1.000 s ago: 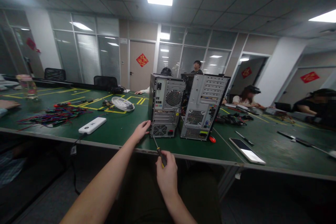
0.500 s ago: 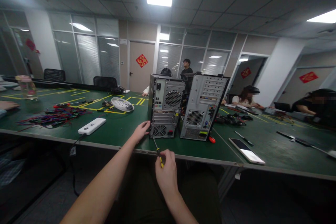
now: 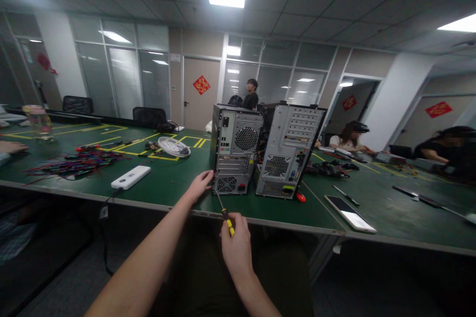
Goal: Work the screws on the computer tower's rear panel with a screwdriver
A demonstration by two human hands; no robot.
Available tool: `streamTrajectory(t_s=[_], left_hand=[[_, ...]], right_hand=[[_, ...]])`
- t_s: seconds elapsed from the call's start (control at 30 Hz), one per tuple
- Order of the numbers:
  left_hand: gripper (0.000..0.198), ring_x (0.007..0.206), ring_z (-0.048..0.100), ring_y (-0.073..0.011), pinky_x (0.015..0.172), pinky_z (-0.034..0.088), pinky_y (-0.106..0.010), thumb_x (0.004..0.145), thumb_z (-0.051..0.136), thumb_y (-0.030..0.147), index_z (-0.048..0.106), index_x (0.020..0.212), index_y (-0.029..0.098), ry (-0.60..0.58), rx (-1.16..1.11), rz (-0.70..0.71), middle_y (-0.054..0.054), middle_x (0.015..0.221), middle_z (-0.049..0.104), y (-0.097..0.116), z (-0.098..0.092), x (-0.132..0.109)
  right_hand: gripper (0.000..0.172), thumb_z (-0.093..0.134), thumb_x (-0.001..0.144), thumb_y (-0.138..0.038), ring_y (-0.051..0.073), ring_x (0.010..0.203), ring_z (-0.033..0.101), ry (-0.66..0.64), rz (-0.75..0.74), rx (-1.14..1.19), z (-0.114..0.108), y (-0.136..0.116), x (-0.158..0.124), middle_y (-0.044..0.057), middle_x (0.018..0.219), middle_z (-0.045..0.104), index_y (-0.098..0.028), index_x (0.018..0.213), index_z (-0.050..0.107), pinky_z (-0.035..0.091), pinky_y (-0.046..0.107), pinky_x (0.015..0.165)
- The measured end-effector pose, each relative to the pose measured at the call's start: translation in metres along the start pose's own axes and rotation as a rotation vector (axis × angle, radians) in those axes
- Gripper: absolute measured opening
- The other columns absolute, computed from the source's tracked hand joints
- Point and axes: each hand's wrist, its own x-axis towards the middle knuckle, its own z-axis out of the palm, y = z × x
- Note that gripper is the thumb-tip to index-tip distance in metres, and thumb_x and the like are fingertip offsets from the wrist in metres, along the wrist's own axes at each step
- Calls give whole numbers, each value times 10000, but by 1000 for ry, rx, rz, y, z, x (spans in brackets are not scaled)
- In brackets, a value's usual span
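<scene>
Two computer cases stand upright side by side on the green table, their backs towards me. My left hand (image 3: 201, 185) lies against the lower left side of the left computer case (image 3: 234, 158), fingers stretched out and their tips partly hidden. In my right hand (image 3: 236, 240) is a screwdriver (image 3: 226, 218) with a black and yellow handle, gripped between thumb and fingers. Its shaft points up and left, and the tip is at the bottom left corner of the left case's back. Whether it touches a screw is too small to tell. The right computer case (image 3: 288, 153) leans slightly.
A white power bank (image 3: 131, 177) with a cable and a heap of coloured wires (image 3: 82, 162) lie left. Behind them is a white oval cover (image 3: 174, 147). On the right are a phone (image 3: 350, 213), a thin tool (image 3: 345, 195) and black cables (image 3: 330, 168). Other people sit beyond.
My right hand has turned a little on the screwdriver, and more of the yellow handle shows. My left hand stays on the case. A person in the background has moved left.
</scene>
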Motion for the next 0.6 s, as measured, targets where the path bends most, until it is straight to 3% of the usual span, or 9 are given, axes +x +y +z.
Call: streamTrajectory(t_s=[0.13,0.3,0.6], left_hand=[[692,1355,587,-336,961,591,-413,799,747,735,701,1234,199,9,-6,0,-164,1465,627,0,0,0],[678,1362,581,-332,977,584,-413,805,751,719,706,1246,206,4,-12,-4,-152,1469,627,0,-1,0],[678,1345,591,-335,975,592,-444,825,738,712,699,1268,201,4,-6,6,-166,1449,636,2,1,-1]], right_hand=[[165,497,988,-338,186,603,645,-84,105,53,1,3,3,41,891,672,-243,970,631,504,301,579],[104,526,935,-238,222,859,683,9,-86,-129,-1,-1,4,50,942,648,-244,919,628,520,316,765],[206,473,976,-180,223,891,703,11,-197,-371,-2,-1,-6,85,1092,634,-216,1084,645,534,315,752]])
